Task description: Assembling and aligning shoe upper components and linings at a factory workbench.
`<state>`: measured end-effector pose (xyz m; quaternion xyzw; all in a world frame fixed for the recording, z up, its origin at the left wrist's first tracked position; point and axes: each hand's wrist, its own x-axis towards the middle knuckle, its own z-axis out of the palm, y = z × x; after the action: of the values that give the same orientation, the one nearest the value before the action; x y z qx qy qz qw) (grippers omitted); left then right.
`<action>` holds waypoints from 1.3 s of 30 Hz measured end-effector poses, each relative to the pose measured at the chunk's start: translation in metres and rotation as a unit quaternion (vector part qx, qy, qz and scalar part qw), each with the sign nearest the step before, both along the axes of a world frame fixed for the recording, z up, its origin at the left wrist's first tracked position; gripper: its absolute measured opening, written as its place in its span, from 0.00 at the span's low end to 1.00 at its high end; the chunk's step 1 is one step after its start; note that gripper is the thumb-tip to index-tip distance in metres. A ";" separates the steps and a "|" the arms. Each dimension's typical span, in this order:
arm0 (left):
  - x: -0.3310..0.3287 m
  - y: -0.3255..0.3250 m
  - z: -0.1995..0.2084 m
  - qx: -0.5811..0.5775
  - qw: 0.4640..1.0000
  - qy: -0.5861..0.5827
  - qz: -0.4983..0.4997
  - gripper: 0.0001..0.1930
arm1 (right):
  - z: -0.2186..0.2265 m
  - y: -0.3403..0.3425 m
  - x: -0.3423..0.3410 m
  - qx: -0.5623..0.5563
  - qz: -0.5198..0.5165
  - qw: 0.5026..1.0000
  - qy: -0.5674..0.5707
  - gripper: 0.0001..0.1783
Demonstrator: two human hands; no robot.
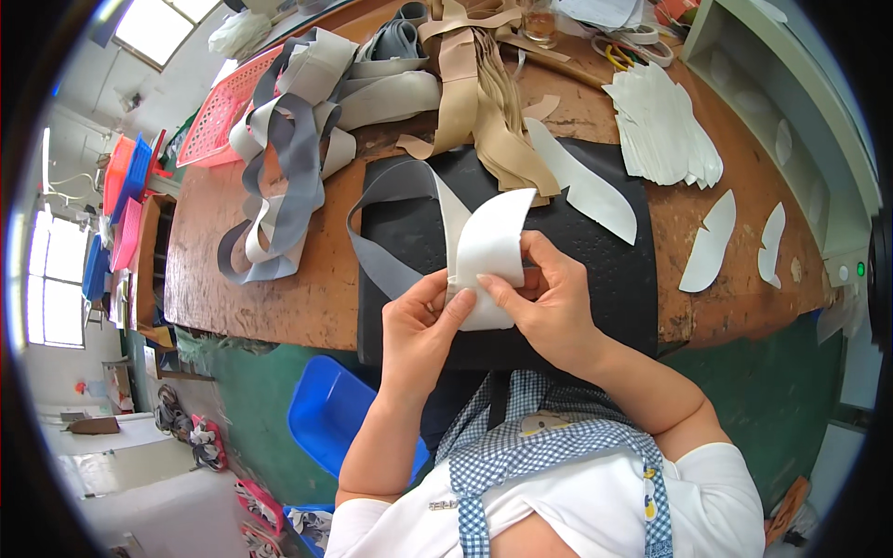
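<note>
Between my hands, above the black mat (614, 307), is a white curved cut piece (493, 237) with a pointed tip. My left hand (419, 321) pinches its left edge, where it meets a long grey-and-white strip (395, 191). From there the strip loops left and back over the mat. My right hand (553, 298) grips the white piece, thumb in front and fingers behind. Beyond my hands, a stack of tan strips (502, 130) lies partly on the mat, beside another white cut piece (595, 200).
Folded grey and white strips (288, 167) lie at the left of the wooden table (209, 288), by a pink basket (219, 121). To the right are a white stack of cut pieces (660, 126), single white pieces (712, 242) and a pale machine housing (800, 93). A blue bin (326, 409) stands below.
</note>
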<state>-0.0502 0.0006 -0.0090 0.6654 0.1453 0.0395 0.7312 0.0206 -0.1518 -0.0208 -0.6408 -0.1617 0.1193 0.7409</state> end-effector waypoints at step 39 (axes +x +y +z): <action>-0.012 0.010 0.004 -0.006 0.998 0.054 0.013 0.16 | -0.015 0.016 0.029 0.014 0.061 0.997 0.046 0.09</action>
<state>-0.0622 0.0104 -0.0052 0.6601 0.1941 0.0121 0.7256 0.0493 -0.1355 -0.0353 -0.6132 -0.1682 0.1914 0.7477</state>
